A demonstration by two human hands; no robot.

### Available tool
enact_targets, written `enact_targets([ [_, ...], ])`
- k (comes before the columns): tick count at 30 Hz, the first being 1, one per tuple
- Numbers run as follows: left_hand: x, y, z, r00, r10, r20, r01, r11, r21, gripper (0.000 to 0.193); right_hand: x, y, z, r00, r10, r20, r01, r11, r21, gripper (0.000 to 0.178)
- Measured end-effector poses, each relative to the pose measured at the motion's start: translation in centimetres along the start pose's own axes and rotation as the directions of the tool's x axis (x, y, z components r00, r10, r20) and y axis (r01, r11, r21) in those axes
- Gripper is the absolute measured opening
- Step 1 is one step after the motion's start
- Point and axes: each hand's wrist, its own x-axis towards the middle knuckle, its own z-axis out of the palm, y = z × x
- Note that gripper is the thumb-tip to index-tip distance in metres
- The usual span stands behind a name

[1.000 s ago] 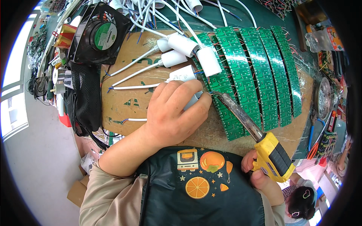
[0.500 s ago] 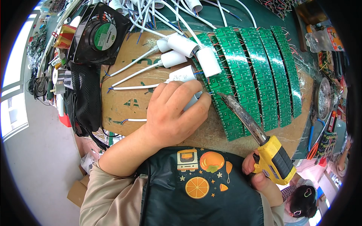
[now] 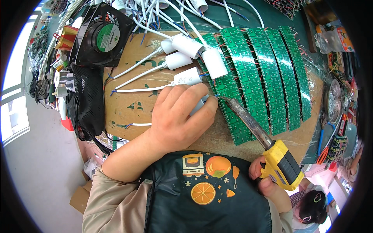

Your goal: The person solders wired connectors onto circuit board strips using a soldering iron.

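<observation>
My left hand point(image 3: 179, 116) is closed around a white cylindrical housing point(image 3: 197, 106), mostly hidden by the fingers. A white cable point(image 3: 140, 124) with bare coloured wire ends shows left of that hand. A thin blue wire point(image 3: 217, 95) runs from near my fingertips onto the nearest green circuit board strip point(image 3: 236, 126). My right hand point(image 3: 268, 187) grips a yellow and black soldering gun point(image 3: 283, 165) by its handle. Its dark metal tip points up-left and meets the strip beside the blue wire; exact contact is too small to tell. More white housings point(image 3: 188, 77) lie just beyond my left hand.
Several more board strips point(image 3: 268, 81) lie side by side on the brown work board point(image 3: 132, 83). A black fan point(image 3: 101, 37) stands at the far left, with a black mesh bag point(image 3: 86, 101) below it. Pliers point(image 3: 322, 153) lie at right; another person point(image 3: 312, 206) is at lower right.
The soldering gun has shifted slightly left, bringing its tip closer to the blue wire. My left hand has stayed almost still.
</observation>
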Motion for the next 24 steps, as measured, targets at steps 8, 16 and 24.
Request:
enact_targets([
  [8,-0.2,0.0,0.1,1.000,0.010,-0.001,-0.010,1.000,0.020,0.036,0.1,0.2,0.1,1.000,-0.001,-0.013,0.001,1.000,0.001,0.030],
  [16,-0.2,0.0,0.1,1.000,0.022,0.007,-0.022,0.999,0.036,0.037,0.1,0.1,0.1,0.999,-0.023,-0.035,0.025,0.999,0.039,0.060],
  [24,0.0,0.0,-0.1,1.000,0.017,0.001,-0.017,0.999,0.043,0.036,1.1,-1.5,1.6,0.987,-0.091,-0.132,0.096,0.995,0.035,0.084],
])
